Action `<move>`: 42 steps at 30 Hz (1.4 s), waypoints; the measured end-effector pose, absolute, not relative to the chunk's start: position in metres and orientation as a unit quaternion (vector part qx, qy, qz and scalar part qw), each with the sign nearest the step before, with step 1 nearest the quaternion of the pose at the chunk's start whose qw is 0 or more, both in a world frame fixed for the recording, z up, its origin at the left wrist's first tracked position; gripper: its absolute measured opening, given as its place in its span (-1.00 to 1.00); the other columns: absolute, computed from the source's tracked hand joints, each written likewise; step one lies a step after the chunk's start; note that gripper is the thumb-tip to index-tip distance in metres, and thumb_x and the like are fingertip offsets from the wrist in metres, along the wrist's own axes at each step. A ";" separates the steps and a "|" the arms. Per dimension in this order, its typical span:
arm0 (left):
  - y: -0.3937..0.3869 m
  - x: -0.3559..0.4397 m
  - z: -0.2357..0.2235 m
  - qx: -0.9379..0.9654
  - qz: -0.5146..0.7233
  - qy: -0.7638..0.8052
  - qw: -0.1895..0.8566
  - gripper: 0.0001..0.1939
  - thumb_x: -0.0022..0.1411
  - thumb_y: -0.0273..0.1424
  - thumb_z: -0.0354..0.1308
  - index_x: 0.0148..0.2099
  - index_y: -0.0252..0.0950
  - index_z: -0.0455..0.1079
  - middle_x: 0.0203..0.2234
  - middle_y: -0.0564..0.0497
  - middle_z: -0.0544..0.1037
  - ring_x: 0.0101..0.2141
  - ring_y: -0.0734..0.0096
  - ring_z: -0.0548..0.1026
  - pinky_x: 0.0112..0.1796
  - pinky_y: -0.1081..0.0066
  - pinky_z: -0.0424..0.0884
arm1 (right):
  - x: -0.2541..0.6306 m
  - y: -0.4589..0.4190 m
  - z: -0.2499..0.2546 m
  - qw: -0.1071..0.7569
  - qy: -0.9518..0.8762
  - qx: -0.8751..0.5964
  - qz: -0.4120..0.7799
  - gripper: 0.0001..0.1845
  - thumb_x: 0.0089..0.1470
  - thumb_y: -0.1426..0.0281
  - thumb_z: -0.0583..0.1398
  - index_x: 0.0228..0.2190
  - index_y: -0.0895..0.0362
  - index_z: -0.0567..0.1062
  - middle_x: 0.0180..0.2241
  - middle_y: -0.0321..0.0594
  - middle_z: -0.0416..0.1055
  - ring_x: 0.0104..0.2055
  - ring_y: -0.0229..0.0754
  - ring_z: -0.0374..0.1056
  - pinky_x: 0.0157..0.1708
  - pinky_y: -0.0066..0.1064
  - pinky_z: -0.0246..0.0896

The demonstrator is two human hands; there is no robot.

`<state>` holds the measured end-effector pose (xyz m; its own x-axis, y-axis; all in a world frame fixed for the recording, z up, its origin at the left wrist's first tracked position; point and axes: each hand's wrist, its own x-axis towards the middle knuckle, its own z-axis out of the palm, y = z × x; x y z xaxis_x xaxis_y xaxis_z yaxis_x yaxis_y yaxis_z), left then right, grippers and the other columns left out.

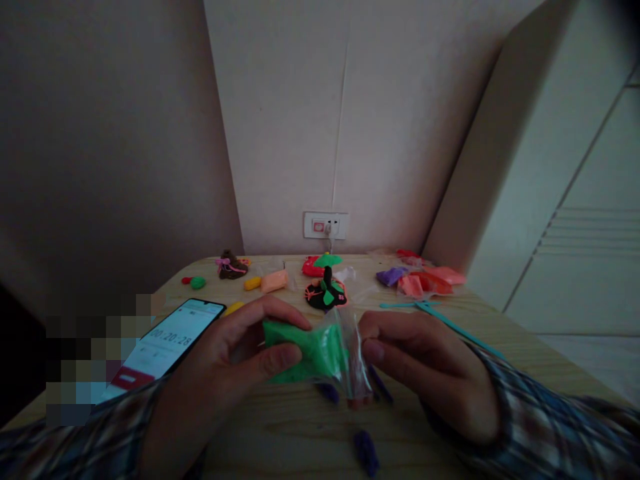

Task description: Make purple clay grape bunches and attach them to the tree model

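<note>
My left hand [227, 357] grips a clear plastic bag of green modelling clay [313, 350], thumb in front and fingers behind. At the bag's clear right end, my right hand [430, 363] is closed in a pinch on the plastic edge; its fingertips are partly hidden. Below the bag lie purple clay pieces [367, 453] on the wooden table. Just beyond it stands a black clay model [320, 293] with green leaves and a green top.
A phone [180, 333] showing a timer lies at the left. Behind are a brown clay shoe [231, 265], a peach clay pack [275, 281] and red and purple clay bags [425, 281]. A teal tool [457, 327] lies right. A wall with a socket [326, 225] bounds the back.
</note>
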<state>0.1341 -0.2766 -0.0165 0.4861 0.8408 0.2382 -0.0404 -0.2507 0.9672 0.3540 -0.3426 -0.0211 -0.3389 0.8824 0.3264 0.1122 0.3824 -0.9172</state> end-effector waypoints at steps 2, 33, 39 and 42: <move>-0.275 0.135 -0.017 0.675 0.415 0.288 0.538 -0.89 0.07 -0.45 0.34 -0.34 -0.12 0.64 -0.41 0.17 0.64 -0.34 0.42 0.57 -0.32 0.59 0.45 | 0.356 -0.341 -0.022 0.452 -0.696 -0.344 0.440 -0.61 0.42 0.18 0.17 -0.40 0.14 0.51 -0.47 -0.30 0.55 -0.40 -0.33 0.45 -0.31 -0.56 0.35; -0.281 0.134 -0.012 0.699 0.418 0.320 0.484 -0.93 0.03 -0.41 0.38 -0.37 -0.12 0.63 -0.43 0.17 0.64 -0.35 0.41 0.58 -0.33 0.58 0.45 | 0.360 -0.340 -0.020 0.466 -0.701 -0.384 0.379 -0.83 0.36 0.33 0.18 -0.32 0.09 0.43 -0.47 -0.33 0.48 -0.44 -0.29 0.42 -0.38 -0.46 0.28; -0.281 0.136 -0.010 0.700 0.421 0.315 0.482 -0.92 0.02 -0.39 0.40 -0.34 -0.13 0.63 -0.40 0.14 0.65 -0.34 0.36 0.58 -0.32 0.54 0.46 | 0.365 -0.338 -0.024 0.470 -0.680 -0.356 0.437 -0.83 0.37 0.28 0.22 -0.27 0.09 0.46 -0.44 -0.34 0.48 -0.43 -0.32 0.41 -0.39 -0.50 0.29; -0.281 0.136 -0.011 0.696 0.419 0.309 0.495 -0.90 0.00 -0.39 0.40 -0.35 -0.12 0.63 -0.41 0.15 0.65 -0.35 0.38 0.57 -0.34 0.56 0.45 | 0.364 -0.338 -0.024 0.469 -0.669 -0.351 0.458 -0.79 0.36 0.23 0.23 -0.28 0.10 0.46 -0.44 -0.33 0.47 -0.44 -0.31 0.41 -0.42 -0.50 0.29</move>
<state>0.1356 -0.2807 -0.0107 0.4575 0.8445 0.2784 0.0146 -0.3202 0.9472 0.3641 -0.3379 -0.0235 -0.3130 0.8988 0.3069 0.0396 0.3352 -0.9413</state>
